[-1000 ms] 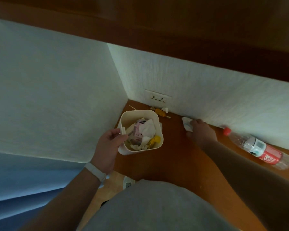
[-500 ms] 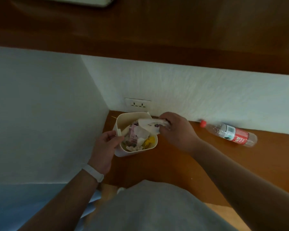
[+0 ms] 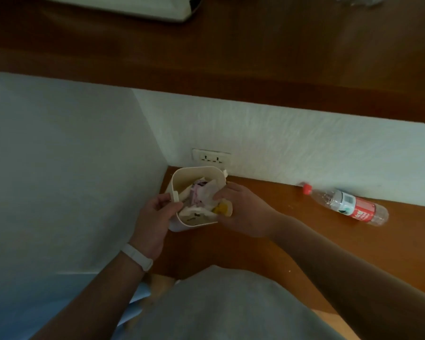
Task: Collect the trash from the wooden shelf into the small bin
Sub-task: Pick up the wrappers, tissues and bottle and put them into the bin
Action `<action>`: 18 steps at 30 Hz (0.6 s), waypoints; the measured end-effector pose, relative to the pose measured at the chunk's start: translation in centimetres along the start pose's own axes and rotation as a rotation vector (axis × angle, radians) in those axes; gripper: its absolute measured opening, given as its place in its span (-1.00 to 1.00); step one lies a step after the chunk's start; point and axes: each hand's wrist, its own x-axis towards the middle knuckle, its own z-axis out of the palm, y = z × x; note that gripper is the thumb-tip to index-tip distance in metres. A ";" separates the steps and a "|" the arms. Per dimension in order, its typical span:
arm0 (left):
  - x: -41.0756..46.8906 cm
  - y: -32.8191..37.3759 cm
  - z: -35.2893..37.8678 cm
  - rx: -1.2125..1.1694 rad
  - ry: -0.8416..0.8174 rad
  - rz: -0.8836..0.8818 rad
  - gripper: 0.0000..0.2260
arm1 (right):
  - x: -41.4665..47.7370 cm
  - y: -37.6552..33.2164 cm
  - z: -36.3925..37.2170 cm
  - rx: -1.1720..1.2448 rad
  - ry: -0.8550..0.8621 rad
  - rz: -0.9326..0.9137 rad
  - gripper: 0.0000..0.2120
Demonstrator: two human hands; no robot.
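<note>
The small cream bin (image 3: pixel 182 223) stands in the left corner of the wooden shelf (image 3: pixel 292 231), filled with crumpled white tissue (image 3: pixel 204 196), a pink wrapper and a yellow scrap. My left hand (image 3: pixel 155 217) pinches the tab on the bin's left rim. My right hand (image 3: pixel 243 212) is cupped over the bin's right side, thumb and fingers closed around the white tissue inside the opening. The bin's right wall is hidden behind this hand.
A plastic bottle (image 3: pixel 346 204) with a red cap and red label lies on its side by the back wall, right of the bin. A wall socket (image 3: pixel 211 158) sits just behind the bin. A dark wooden board (image 3: pixel 231 69) overhangs above.
My right hand picked up the white tissue near the back wall, carried it left and lowered it into the bin. My left hand kept hold of the bin. The view tilted upward.
</note>
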 end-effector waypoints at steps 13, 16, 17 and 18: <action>-4.5 -1.7 -3.7 -0.093 0.248 -0.056 -0.77 | 6.9 7.5 4.6 -0.203 -0.127 0.237 -0.57; -5.8 -2.1 -3.8 -0.101 0.279 -0.052 -0.77 | 8.0 8.0 6.3 -0.276 -0.190 0.245 -0.42; -6.2 -2.1 -3.9 -0.108 0.291 -0.049 -0.73 | 8.4 7.9 6.8 -0.295 -0.213 0.246 -0.38; -6.6 -2.1 -4.0 -0.111 0.302 -0.046 -0.69 | 8.7 7.8 7.3 -0.315 -0.231 0.245 -0.36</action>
